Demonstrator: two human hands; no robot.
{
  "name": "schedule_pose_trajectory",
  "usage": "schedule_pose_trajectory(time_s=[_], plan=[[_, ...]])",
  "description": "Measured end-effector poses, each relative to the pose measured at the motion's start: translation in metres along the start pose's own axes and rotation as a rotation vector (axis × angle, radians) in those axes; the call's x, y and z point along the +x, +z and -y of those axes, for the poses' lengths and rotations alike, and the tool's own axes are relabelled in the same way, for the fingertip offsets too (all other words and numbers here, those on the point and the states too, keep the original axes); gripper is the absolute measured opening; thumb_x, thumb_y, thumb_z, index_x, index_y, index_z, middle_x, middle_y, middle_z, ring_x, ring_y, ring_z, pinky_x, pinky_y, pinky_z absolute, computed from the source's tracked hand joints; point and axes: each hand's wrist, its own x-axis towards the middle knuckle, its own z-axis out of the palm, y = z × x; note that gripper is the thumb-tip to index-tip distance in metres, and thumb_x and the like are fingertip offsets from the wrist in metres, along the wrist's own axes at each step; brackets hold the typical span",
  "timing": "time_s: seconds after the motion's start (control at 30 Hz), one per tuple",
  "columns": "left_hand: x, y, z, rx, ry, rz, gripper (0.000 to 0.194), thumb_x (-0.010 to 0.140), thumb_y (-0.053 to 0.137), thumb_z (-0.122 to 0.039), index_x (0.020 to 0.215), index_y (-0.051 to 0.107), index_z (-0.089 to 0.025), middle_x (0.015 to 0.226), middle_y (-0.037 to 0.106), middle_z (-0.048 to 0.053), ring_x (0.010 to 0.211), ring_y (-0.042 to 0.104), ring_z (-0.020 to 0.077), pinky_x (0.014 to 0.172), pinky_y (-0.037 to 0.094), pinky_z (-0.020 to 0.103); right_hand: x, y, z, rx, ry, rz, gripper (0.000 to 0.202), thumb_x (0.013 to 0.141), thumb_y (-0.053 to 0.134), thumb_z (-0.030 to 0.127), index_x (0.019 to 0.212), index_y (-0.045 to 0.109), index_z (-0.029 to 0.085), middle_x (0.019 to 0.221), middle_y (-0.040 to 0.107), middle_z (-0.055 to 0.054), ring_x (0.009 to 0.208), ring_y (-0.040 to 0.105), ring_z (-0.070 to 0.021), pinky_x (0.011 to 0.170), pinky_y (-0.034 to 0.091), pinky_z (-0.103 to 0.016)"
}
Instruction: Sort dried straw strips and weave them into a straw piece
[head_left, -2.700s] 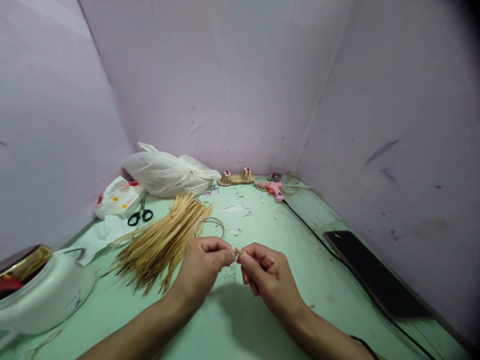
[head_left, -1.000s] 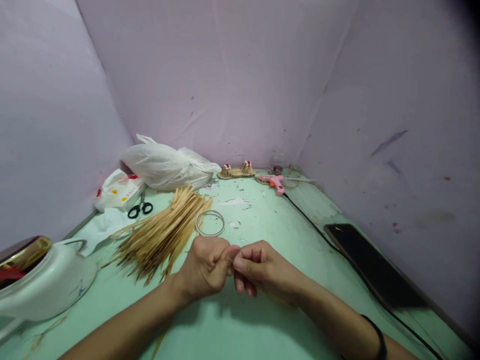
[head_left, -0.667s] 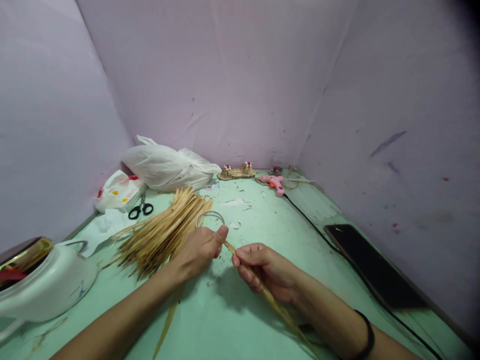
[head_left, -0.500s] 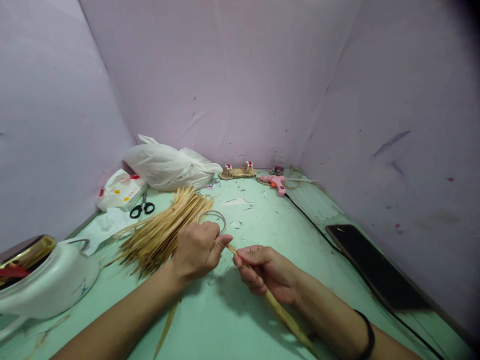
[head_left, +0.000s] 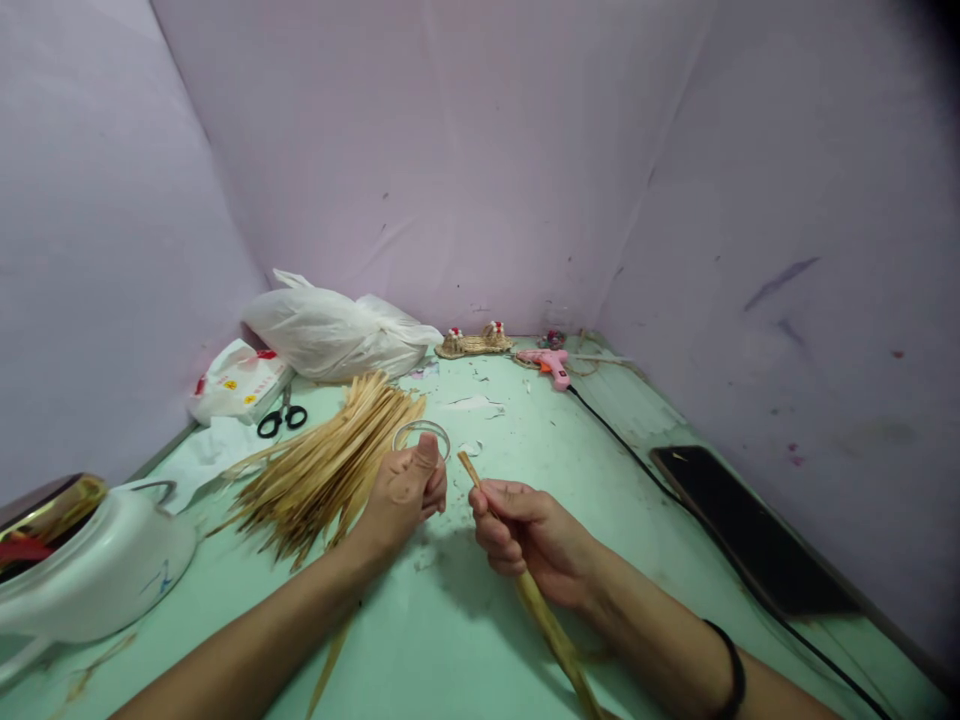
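as i see it, right hand (head_left: 496, 497) pinches a straw strip (head_left: 551, 632), tip poking up between the hands; left hand (head_left: 406, 490) curled just apart, can't tell if it holds anything. i read this as strip-shaping; next move calls for left hand on the tip, clear of the ring (head_left: 421, 424) just beyond

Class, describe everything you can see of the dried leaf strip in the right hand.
The dried leaf strip is long, yellowish tan and looks like dry plant fibre. The right hand grips it near its narrow tip, which sticks out free, pointing up and leftward. That hand hides part of it; below, the strip looks wider and slants down to the picture's lower edge. The left hand is apart from it.
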Motion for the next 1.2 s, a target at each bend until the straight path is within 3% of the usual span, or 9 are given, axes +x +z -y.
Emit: schedule_pose_trajectory(time_s=[0.2,0.4,0.57,0.67,0.8,0.97,1.07,1.2], plan=[[0.000,-0.005,-0.004,-0.097,0.086,-0.063,0.027,0.079,0.052,-0.040,0.069,0.052,-0.016,0.056,0.049,-0.003,0.046,0.043,0.0069,0.047,0.033,0.020,0.001,0.001,-0.002,-0.029,-0.020,-0.024,0.017,0.067,0.061,0.029,0.065,0.052,0.014,0.041,0.042,0.006,0.033,0.026,-0.0029,0.034,0.017,-0.016],[0.001,-0.004,-0.012,-0.363,-0.092,-0.011,0.025,0.080,0.049,-0.037,0.076,0.055,-0.014,0.060,0.052,-0.001,0.047,0.047,0.0077,0.052,0.038,0.022,0.002,0.000,-0.003,-0.057,-0.052,-0.025,0.017,0.068,0.061,0.029,0.065,0.053,0.014,0.041,0.043,0.006,0.033,0.028,-0.0033,0.034,0.018,-0.017],[0.001,-0.002,-0.014,-0.433,-0.185,0.038,0.031,0.080,0.048,-0.041,0.074,0.057,-0.011,0.060,0.054,0.002,0.051,0.050,0.0095,0.051,0.038,0.021,0.001,0.003,-0.004,-0.128,-0.104,-0.047,0.019,0.072,0.060,0.031,0.071,0.056,0.013,0.047,0.047,0.004,0.035,0.033,-0.0038,0.035,0.022,-0.018],[-0.003,0.001,-0.011,-0.377,-0.175,0.056,0.035,0.081,0.046,-0.044,0.077,0.058,-0.012,0.065,0.056,0.004,0.057,0.052,0.0116,0.057,0.041,0.024,0.001,0.007,-0.003,-0.154,-0.182,-0.135,0.025,0.070,0.065,0.035,0.079,0.058,0.013,0.054,0.047,0.005,0.037,0.029,-0.0017,0.035,0.018,-0.016],[-0.009,0.009,-0.003,-0.196,-0.121,0.031,0.036,0.082,0.042,-0.047,0.084,0.058,-0.014,0.076,0.058,0.004,0.068,0.053,0.0136,0.061,0.041,0.025,-0.001,0.012,-0.005,-0.166,-0.216,-0.231,0.034,0.062,0.072,0.037,0.081,0.056,0.014,0.049,0.033,0.009,0.038,0.017,-0.0004,0.036,0.007,-0.018],[-0.014,0.020,0.005,-0.068,-0.071,0.106,0.037,0.084,0.038,-0.048,0.087,0.056,-0.015,0.075,0.057,0.002,0.064,0.050,0.0125,0.063,0.040,0.026,-0.001,0.013,-0.010,-0.229,-0.200,-0.265,0.032,0.060,0.072,0.037,0.064,0.050,0.014,0.045,0.032,0.009,0.037,0.016,-0.0010,0.036,0.007,-0.021],[-0.015,0.022,0.005,-0.027,-0.084,0.117,0.039,0.084,0.037,-0.049,0.091,0.055,-0.016,0.078,0.058,0.003,0.066,0.051,0.0141,0.064,0.041,0.027,0.000,0.013,-0.010,-0.222,-0.212,-0.299,0.032,0.059,0.072,0.035,0.063,0.048,0.015,0.048,0.038,0.007,0.037,0.017,-0.0009,0.036,0.007,-0.021],[-0.014,0.023,0.005,-0.036,-0.095,0.122,0.039,0.081,0.041,-0.051,0.091,0.055,-0.015,0.079,0.060,0.004,0.071,0.054,0.0165,0.066,0.041,0.028,0.000,0.013,-0.009,-0.217,-0.208,-0.302,0.027,0.060,0.070,0.030,0.062,0.047,0.016,0.045,0.032,0.009,0.038,0.016,-0.0018,0.037,0.007,-0.022]])
